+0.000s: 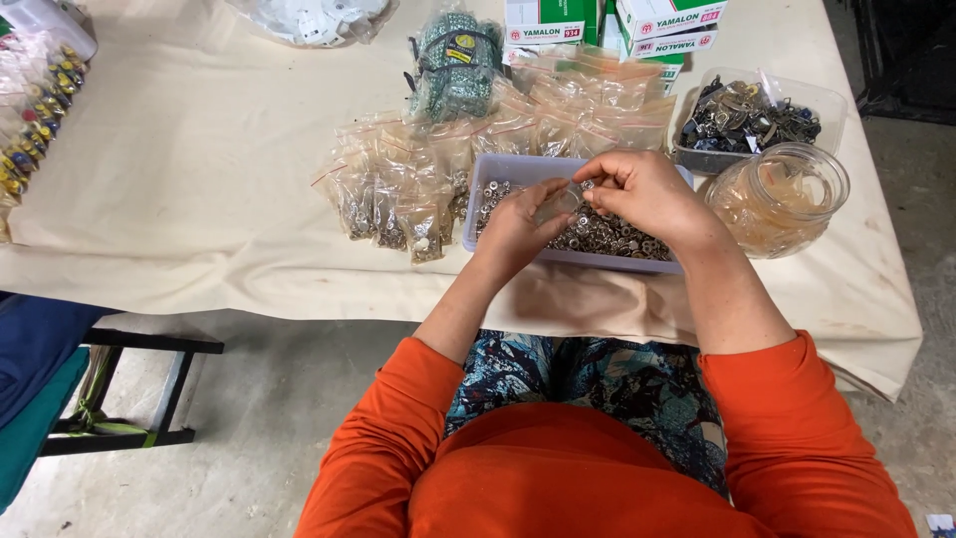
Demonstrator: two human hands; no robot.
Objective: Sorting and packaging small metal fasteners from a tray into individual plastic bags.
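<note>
Head view: small clear bag (560, 204) pinched by both hands.

head-worn camera, looking steeply down, close over table (199, 179) edge

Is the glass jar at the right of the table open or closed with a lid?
Open. The glass jar shows a bare round mouth with no lid on it.
</note>
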